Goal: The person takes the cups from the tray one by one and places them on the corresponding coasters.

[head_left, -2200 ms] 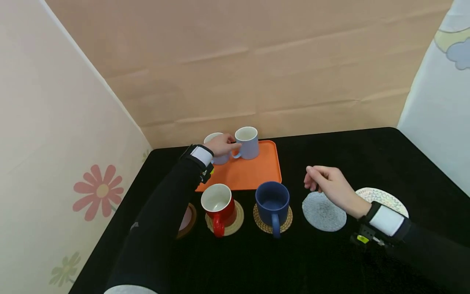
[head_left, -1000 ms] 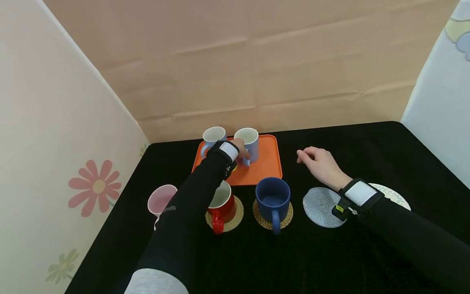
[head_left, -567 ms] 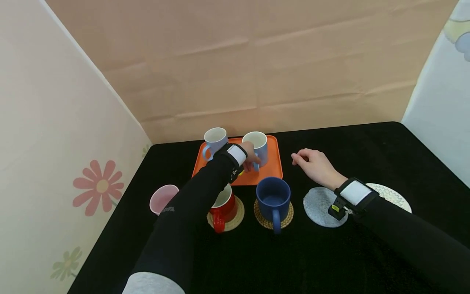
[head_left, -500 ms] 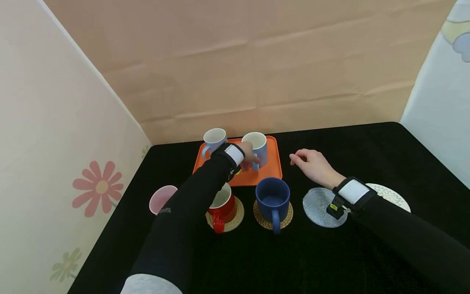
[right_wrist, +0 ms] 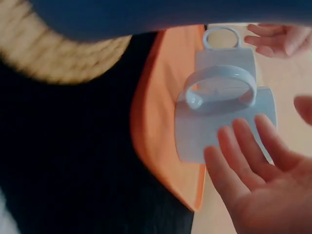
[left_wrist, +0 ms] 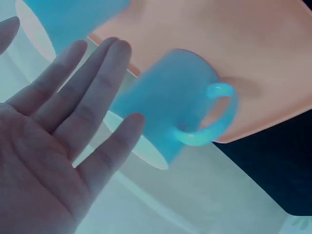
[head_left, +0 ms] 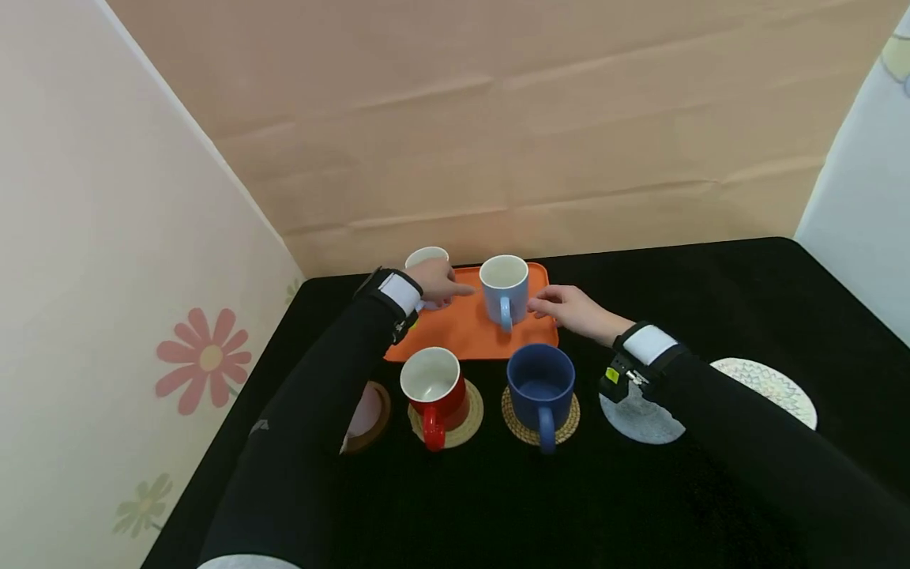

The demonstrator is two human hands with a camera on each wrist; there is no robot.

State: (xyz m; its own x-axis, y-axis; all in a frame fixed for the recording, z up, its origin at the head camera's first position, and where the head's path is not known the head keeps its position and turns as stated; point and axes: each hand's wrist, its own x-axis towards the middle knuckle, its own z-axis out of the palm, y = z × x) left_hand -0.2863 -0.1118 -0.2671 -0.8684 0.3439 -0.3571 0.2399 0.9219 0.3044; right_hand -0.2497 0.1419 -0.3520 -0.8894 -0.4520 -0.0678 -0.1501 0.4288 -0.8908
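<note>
On the orange tray (head_left: pixel 462 336) stand two light blue mugs. My left hand (head_left: pixel 434 280) hovers over the left mug (head_left: pixel 426 254) and partly hides it. In the left wrist view the fingers (left_wrist: pixel 92 112) are straight and spread, with a mug (left_wrist: pixel 170 97) just beyond them. The right mug (head_left: pixel 505 296) is upright, its handle toward me. Close to that mug's right side is my right hand (head_left: pixel 577 310), fingers extended and holding nothing. In the right wrist view those fingertips (right_wrist: pixel 241 127) overlap the mug (right_wrist: pixel 195 131); whether they touch it I cannot tell.
In front of the tray, a red mug (head_left: pixel 444 403) and a dark blue mug (head_left: pixel 540 387) stand on woven coasters. A pink cup (head_left: pixel 364 411) is partly behind my left sleeve. A grey felt mat (head_left: pixel 643 419) and a patterned white disc (head_left: pixel 768 387) lie at right.
My left hand shifted the right light blue mug rightward, turned its handle toward me, let go and drew back left. My right hand has moved left to that mug's side.
</note>
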